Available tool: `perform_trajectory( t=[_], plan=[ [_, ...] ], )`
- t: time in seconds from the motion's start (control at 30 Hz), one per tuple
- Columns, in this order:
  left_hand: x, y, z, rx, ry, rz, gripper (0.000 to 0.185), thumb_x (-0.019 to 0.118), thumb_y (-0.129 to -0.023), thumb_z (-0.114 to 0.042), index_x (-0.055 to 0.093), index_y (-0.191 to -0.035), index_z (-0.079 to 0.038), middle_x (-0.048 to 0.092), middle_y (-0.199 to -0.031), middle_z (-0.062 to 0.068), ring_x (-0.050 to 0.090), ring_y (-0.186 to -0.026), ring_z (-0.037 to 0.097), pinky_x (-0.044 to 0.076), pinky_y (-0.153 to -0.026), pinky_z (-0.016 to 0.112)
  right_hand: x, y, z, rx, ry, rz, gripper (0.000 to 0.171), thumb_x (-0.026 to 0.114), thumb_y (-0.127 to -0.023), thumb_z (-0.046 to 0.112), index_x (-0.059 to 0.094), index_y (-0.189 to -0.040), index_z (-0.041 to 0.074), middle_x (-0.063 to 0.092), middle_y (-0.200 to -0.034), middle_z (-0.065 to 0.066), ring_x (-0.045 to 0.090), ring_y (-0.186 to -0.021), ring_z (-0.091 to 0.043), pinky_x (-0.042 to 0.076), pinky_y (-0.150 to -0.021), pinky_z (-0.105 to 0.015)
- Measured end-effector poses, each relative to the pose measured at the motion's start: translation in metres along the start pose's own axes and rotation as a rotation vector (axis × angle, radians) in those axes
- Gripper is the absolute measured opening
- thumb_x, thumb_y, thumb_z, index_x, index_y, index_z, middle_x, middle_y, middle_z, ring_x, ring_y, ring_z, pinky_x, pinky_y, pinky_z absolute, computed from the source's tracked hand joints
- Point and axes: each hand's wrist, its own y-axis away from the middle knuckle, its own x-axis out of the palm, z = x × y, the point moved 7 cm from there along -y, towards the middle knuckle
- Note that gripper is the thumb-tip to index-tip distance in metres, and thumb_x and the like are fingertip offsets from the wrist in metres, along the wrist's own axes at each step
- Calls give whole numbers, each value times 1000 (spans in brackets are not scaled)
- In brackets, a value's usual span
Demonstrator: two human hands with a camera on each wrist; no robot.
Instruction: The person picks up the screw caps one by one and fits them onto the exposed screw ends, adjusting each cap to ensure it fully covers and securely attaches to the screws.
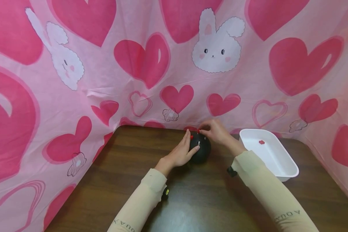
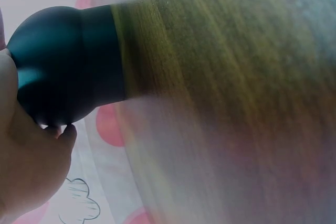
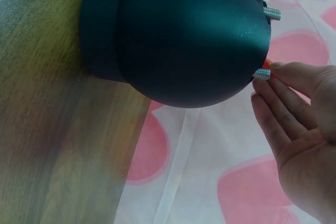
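Spreading behind everything is the pink heart-and-bunny cloth (image 1: 150, 80), draped past the far edge of your dark wooden table (image 1: 191, 199). At the right sits a white rectangular plastic tray (image 1: 281, 161) with one small red piece (image 1: 261, 142) lying in it. The round black dome (image 1: 201, 149) stands at the table's far middle. Your left hand (image 1: 181, 153) rests straight-fingered against its left side; your right hand (image 1: 216, 130) pinches a small red-capped metal screw (image 3: 264, 73) at its top

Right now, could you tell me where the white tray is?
In the head view, the white tray sits at the table's right side, beside the right hand.
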Motion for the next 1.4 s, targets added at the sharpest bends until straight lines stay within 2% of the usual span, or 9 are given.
perform_trajectory(
  t=[0.3,0.7,0.97,1.2,1.4],
  plan=[
    [1,0,0,3,-2,3,92,39,-103,-63,-4,-165,-9,-7,-173,4,9,-158,21,19,-125,41,6,0,-1,35,-17,60,17,77,-91,7,79,-108,6,77,-102,-10,71,-86,-24,62,-81,-42],
    [-2,0,-1,6,4,9,93,40,-103,-64,-6,-165,-11,-6,-173,6,9,-158,22,19,-125,42,11,2,-4,94,-22,121,21,73,-93,6,77,-114,7,75,-109,-12,71,-93,-27,62,-83,-42],
    [-1,2,-2,-5,0,16,92,39,-103,-63,-7,-164,-12,-7,-173,5,7,-158,21,18,-125,41,11,3,-3,77,-32,117,21,73,-93,5,76,-114,6,75,-107,-12,71,-94,-28,61,-84,-45],
    [0,0,0,1,-9,14,93,38,-103,-64,-6,-165,-10,-7,-173,5,7,-158,21,18,-125,41,8,6,-4,45,-21,128,19,72,-94,6,76,-113,4,75,-106,-12,71,-97,-28,57,-93,-50],
    [0,1,1,3,-3,15,93,38,-103,-64,-5,-165,-9,-7,-173,6,7,-158,22,19,-125,43,5,8,-4,31,-19,137,21,74,-92,7,76,-113,4,76,-106,-12,73,-96,-28,58,-92,-49]
  ],
)
